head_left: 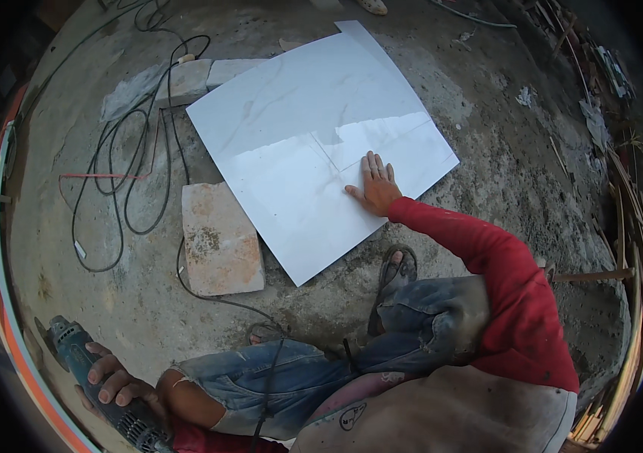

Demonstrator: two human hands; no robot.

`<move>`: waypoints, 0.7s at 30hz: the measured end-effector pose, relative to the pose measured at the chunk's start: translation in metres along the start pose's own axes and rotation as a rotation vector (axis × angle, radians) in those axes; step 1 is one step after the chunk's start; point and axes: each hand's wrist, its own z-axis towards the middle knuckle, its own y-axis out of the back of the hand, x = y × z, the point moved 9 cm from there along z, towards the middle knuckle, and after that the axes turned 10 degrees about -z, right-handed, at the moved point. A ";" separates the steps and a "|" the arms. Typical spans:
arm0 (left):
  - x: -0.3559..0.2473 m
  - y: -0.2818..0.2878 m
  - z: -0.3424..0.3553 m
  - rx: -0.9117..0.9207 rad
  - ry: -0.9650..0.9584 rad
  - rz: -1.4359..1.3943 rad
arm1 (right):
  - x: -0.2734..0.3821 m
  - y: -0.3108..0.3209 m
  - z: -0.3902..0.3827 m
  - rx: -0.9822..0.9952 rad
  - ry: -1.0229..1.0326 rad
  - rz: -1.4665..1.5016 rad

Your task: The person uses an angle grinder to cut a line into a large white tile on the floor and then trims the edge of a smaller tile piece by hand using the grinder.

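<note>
A large white marbled tile (pixel 284 192) lies tilted across the middle, with thin dark lines meeting at an angle on its face. Flat on the tile, near those lines, rests my right hand (pixel 376 187), fingers stretched out and slightly spread. At the lower left my left hand (pixel 114 381) is wrapped round the body of a dark green angle grinder (pixel 83 359). The grinder's disc (pixel 48 341) points up and left, well apart from the tile. Whether the disc is spinning cannot be made out.
A reddish stone block (pixel 222 245) lies beside the tile's left edge. Pale blocks (pixel 185 81) sit at its far left side. A black cable (pixel 121 189) loops over the concrete ground. Sticks and debris (pixel 639 249) line the right; my sandalled foot (pixel 397 275) is near the tile.
</note>
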 end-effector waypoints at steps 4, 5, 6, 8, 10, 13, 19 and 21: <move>0.001 0.000 0.002 0.049 0.010 0.020 | -0.031 0.000 0.010 -0.041 0.050 -0.072; -0.001 0.000 0.001 0.055 -0.007 0.023 | -0.040 0.001 0.012 -0.041 0.060 -0.094; 0.000 0.001 0.001 0.043 0.000 0.051 | -0.052 0.003 0.015 -0.033 0.024 -0.092; -0.001 0.001 0.000 0.022 0.005 0.109 | -0.075 0.005 0.017 -0.007 -0.037 -0.113; -0.001 0.003 -0.001 -0.020 0.023 0.094 | -0.095 0.004 0.018 0.031 -0.105 -0.112; -0.002 0.005 0.002 -0.049 0.056 0.067 | -0.121 0.003 0.023 0.038 -0.164 -0.078; -0.014 0.001 -0.016 -0.027 -0.022 0.062 | -0.195 -0.001 0.049 -0.019 -0.585 0.116; -0.022 0.000 -0.026 -0.026 -0.113 0.067 | -0.212 0.002 0.048 -0.142 -0.762 0.179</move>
